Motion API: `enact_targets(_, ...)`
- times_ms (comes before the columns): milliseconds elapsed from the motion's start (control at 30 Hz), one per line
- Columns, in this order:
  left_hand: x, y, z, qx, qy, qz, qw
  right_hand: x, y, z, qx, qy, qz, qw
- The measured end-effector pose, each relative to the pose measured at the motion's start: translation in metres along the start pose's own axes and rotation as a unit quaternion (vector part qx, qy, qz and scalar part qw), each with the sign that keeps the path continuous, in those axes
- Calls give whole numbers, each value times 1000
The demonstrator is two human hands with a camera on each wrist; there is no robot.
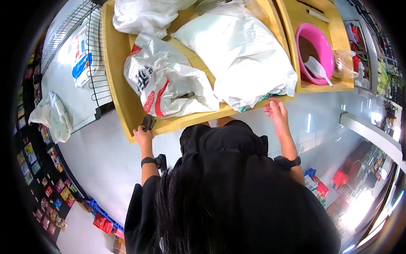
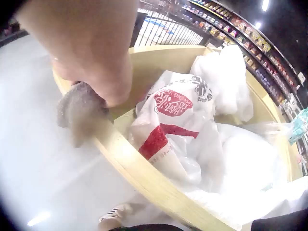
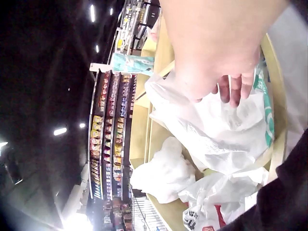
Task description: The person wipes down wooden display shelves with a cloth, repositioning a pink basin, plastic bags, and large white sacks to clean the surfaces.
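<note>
A wooden bin (image 1: 190, 120) with a raised rim spreads in front of me. At its front left corner my left hand (image 1: 143, 135) grips a grey-brown cloth (image 1: 148, 122) against the rim; in the left wrist view the cloth (image 2: 82, 107) drapes over that edge. A white plastic bag with red and black print (image 1: 169, 82) lies inside, nearest this hand. To its right a large stuffed white bag (image 1: 249, 55) has green print at its lower edge. Beside that edge, my right hand (image 1: 277, 113) hovers with loosely bent fingers, holding nothing.
Another white bag (image 1: 144, 17) lies at the bin's far left. A second wooden compartment (image 1: 304, 88) on the right holds a pink bowl (image 1: 326, 46) with a white scoop (image 1: 317, 70). A wire rack (image 1: 94, 63) stands left, and stocked shelves (image 3: 115, 115) line the background.
</note>
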State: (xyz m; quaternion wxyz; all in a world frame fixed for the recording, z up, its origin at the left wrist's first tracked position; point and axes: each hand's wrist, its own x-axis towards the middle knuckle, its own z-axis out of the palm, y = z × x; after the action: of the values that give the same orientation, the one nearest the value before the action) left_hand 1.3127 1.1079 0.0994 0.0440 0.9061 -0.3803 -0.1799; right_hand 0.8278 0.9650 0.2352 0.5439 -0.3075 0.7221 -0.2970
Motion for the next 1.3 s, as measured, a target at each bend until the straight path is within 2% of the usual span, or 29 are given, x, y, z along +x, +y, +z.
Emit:
enact_targets(100,-15,-9,-4,-46,22,-49,998,5,6,6,-29,7,11,1000)
enact_targets(167,-18,-22,-1,-94,38,33,994,10,10,9,-46,-17,7,999)
enact_targets(233,-23,-24,-3,-91,34,48,994,14,8,12,-61,-35,-1,998)
enact_targets(300,-21,-22,-6,-11,98,87,991,17,4,13,-45,-29,8,999)
enact_targets(333,-21,-15,-6,-26,179,83,980,18,3,12,-24,-20,1,1000)
enact_targets(433,-6,13,-20,-122,194,112,967,15,0,4,14,46,-3,999)
enact_targets(467,-3,30,-24,-189,160,89,965,13,-1,0,19,68,4,997)
enact_targets(500,-2,56,-33,-197,150,104,963,13,2,-7,24,87,2,996)
enact_targets(567,-4,106,-47,-263,121,146,946,14,11,-20,-9,179,-12,984)
enact_targets(600,-1,123,-41,-361,86,145,917,4,-6,-23,9,190,0,982)
enact_targets(633,0,145,-44,-272,79,195,939,7,0,-33,13,200,-2,980)
enact_targets(700,-6,191,-46,-208,6,378,902,24,19,-57,-177,264,-103,943)
enact_targets(733,-19,220,-53,-200,-57,403,891,30,20,-67,-175,266,-103,942)
enact_targets(767,-35,247,-56,-190,-118,424,877,38,21,-76,-283,255,-154,912)
enact_targets(800,-44,263,-45,-192,-145,442,864,48,20,-83,-385,240,-204,868)
enact_targets(833,-53,273,-29,-193,-170,457,851,60,20,-88,-380,237,-210,869)
enact_targets(900,-72,285,2,-161,-176,455,858,86,20,-95,-384,163,-209,884)
enact_targets(967,-82,299,25,-132,-181,444,868,113,17,-97,-376,147,-194,894)
enact_targets(1033,-88,307,39,-117,-203,418,878,148,30,-109,-363,64,-358,858)
enact_targets(1100,-95,312,51,-120,-181,392,894,165,34,-116,-349,27,-383,855)
enact_targets(1167,-103,311,60,-67,-217,383,895,178,41,-121,-343,-61,-251,903)
enact_targets(1200,-111,313,64,-100,-181,376,904,180,45,-123,-343,-19,-305,888)
enact_targets(1233,-114,316,70,-102,-175,367,908,187,46,-127,-345,-29,-311,885)
enact_targets(1300,-130,312,80,-141,-128,278,941,186,49,-137,-217,4,-371,903)
